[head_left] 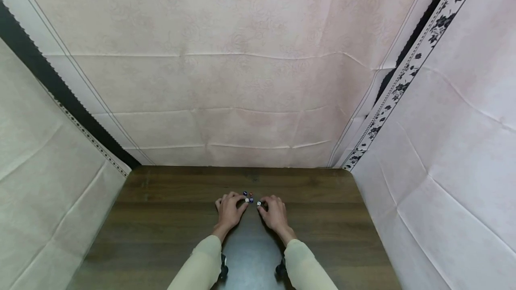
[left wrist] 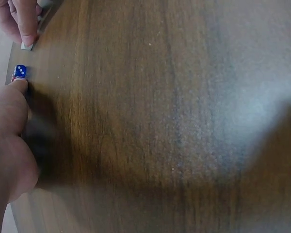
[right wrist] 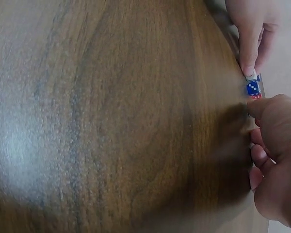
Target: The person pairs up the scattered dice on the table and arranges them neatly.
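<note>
My left hand (head_left: pixel 230 210) pinches a white die (head_left: pixel 247 200) between thumb and forefinger, low at the tabletop. Right beside that die sits a blue die (head_left: pixel 251 200) with white pips. Behind these two are another blue die (head_left: pixel 245 193) and a red die (head_left: pixel 251 194), making a tight cluster. Just to the right, my right hand (head_left: pixel 276 214) holds a second white die (head_left: pixel 259 203) at its thumb and fingertips, a small gap away from the cluster. In the right wrist view, the blue die (right wrist: pixel 253 88) shows its pips next to the left thumb.
The dice are on a brown wood-grain table (head_left: pixel 169 218), near its far edge. Pale patterned cloth (head_left: pixel 258 79) hangs behind the table, with more cloth at both sides. Dark wrist devices (head_left: pixel 223 267) show below the sleeves.
</note>
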`<state>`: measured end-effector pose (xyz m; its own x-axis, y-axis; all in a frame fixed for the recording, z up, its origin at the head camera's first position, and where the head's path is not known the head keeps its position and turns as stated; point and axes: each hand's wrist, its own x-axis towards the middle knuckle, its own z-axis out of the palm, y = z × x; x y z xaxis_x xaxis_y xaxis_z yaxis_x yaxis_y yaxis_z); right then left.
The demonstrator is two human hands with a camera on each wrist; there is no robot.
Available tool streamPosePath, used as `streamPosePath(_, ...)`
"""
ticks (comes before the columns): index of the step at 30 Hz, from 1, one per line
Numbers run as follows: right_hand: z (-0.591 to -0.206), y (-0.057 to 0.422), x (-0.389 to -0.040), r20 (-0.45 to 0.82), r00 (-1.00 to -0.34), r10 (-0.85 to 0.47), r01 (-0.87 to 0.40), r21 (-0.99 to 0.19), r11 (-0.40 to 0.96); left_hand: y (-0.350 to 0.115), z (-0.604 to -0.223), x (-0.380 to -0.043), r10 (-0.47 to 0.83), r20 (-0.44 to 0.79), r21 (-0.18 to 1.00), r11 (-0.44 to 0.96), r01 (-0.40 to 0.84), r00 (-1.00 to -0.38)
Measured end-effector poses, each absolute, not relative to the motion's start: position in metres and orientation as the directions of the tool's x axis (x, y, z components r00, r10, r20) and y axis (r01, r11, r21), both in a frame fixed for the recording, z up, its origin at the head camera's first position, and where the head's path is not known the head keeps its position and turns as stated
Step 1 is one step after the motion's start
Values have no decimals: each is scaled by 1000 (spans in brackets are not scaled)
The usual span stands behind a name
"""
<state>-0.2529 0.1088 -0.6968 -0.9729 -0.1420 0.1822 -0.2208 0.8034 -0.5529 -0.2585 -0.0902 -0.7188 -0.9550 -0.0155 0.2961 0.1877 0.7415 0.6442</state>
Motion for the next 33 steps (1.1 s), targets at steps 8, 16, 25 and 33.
streamPosePath(8,-698,107,-252,191,-974,-125,-210,-540,815,-90,-714,-257,-13,274,645,745,173,-962)
streamPosePath(16,-697,105,-250,212,-970,-115,-213,-530,821,-90,-709,-256,1,232,642,751,154,-973)
streamPosePath(25,-696,109,-250,212,-968,-134,-232,-554,799,-92,-711,-257,9,225,647,746,156,-974)
streamPosePath(33,-692,115,-248,188,-970,-153,-237,-602,763,-94,-720,-257,9,296,646,734,207,-955)
